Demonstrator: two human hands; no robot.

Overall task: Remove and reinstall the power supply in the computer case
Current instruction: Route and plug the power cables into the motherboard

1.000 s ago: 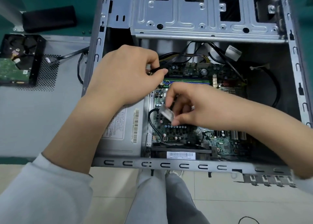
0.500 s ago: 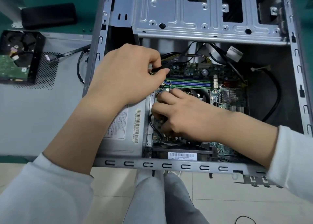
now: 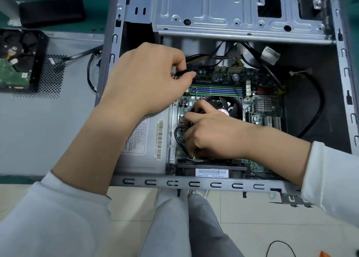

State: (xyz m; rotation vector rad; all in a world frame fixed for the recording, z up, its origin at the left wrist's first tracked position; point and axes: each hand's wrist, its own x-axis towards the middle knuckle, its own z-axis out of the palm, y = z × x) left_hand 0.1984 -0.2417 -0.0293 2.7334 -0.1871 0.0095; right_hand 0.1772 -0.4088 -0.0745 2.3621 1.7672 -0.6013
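The open computer case (image 3: 194, 184) lies on its side with the motherboard (image 3: 223, 80) facing up. The grey power supply (image 3: 141, 152) sits in the case's near-left corner, barcode label up. My left hand (image 3: 147, 78) hovers above it and pinches a black cable bundle (image 3: 196, 59) with a white plug. My right hand (image 3: 211, 132) is down on the motherboard beside the CPU fan (image 3: 231, 105), fingers curled round a small connector at the end of a looped black cable (image 3: 177, 138). The connector itself is mostly hidden under my fingers.
The metal drive cage (image 3: 239, 12) spans the far end of the case. The removed side panel (image 3: 48, 121) lies to the left, with a hard drive in a black bracket (image 3: 19, 60) on it. A thick black cable (image 3: 316, 105) curves along the case's right side.
My right hand lowered a pale connector from above the board down to the socket near the power supply's edge. My left hand kept its hold on the cable bundle.
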